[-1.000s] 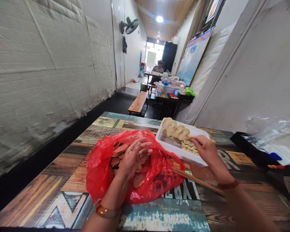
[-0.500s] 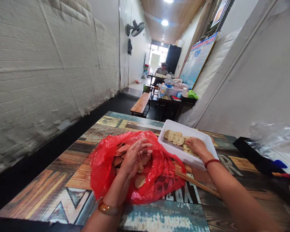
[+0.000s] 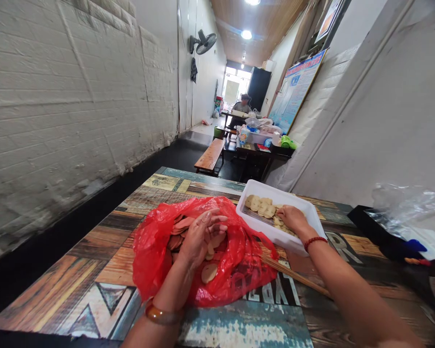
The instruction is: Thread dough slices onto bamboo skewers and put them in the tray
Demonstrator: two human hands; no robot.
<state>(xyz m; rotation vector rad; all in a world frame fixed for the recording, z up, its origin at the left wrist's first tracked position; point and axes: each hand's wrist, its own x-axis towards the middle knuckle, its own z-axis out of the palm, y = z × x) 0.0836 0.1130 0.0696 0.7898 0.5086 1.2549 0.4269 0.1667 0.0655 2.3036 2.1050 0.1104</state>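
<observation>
My left hand is over the mouth of a crinkled red plastic bag, palm turned inward and fingers loosely spread, with nothing seen in its grasp. Inside the bag lie thin round slices, one pale slice near the front, others tinted pink by the plastic. My right hand reaches into a white plastic tray, its fingers pinched at the pale round slices laid there in overlapping rows. Its fingertips are on a slice, partly hidden by the hand.
Thin wooden sticks lie between the bag and my right forearm on the patterned table. At right sits a black box with clear plastic. Beyond are a wooden bench, a cluttered table and a seated person.
The view has shifted very slightly. Both hands hold nearly the same positions, and the bag and tray show no clear change.
</observation>
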